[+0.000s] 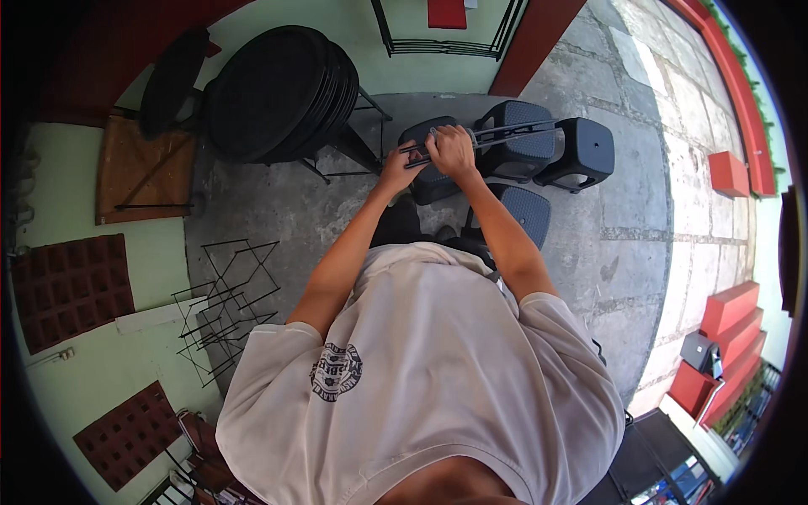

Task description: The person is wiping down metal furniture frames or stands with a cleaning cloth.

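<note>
Thin dark rods (514, 130), several lying side by side, stretch to the right from my two hands. My left hand (398, 169) is closed round their near end. Close beside it, my right hand (452, 150) grips the bundle from above; whether the rods are joined together I cannot tell. Beneath the hands is a dark plastic stool (435, 186). The rods pass over a second stool (514, 148), and their far end overlaps the edge of a third stool (587, 151) in view. My fingertips are partly hidden.
Stacked round black tabletops (271, 95) stand at the upper left, with metal legs beside them. Another stool (521, 214) is near my right forearm. A wire frame rack (233, 309) stands by the left wall. A folded wooden table (145, 170) leans there. Concrete floor (284, 208) lies between.
</note>
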Available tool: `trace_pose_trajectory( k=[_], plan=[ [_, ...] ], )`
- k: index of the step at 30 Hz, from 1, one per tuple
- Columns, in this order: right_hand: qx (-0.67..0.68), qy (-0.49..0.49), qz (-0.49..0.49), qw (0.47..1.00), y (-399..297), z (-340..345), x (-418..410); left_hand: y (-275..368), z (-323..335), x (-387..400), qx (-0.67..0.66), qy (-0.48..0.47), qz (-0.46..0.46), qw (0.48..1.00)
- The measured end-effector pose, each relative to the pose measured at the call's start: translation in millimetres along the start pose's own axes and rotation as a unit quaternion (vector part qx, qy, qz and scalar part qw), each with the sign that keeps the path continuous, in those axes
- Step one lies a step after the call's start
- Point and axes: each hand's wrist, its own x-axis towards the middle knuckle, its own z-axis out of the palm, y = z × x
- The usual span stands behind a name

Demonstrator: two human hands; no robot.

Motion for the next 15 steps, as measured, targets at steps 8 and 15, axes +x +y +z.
trace_pose_trajectory(
  k=[8, 15],
  plan=[
    [0.003, 0.012, 0.054, 0.998, -37.0, 33.4, 15.8, -38.5, -10.2, 27.4, -0.003, 0.069, 0.022, 0.997],
    [0.001, -0.143, -0.001, 0.99, -15.2, 36.7, 31.9, -96.6, -26.5, 46.7, 0.029, 0.079, -0.064, 0.994]
  ],
)
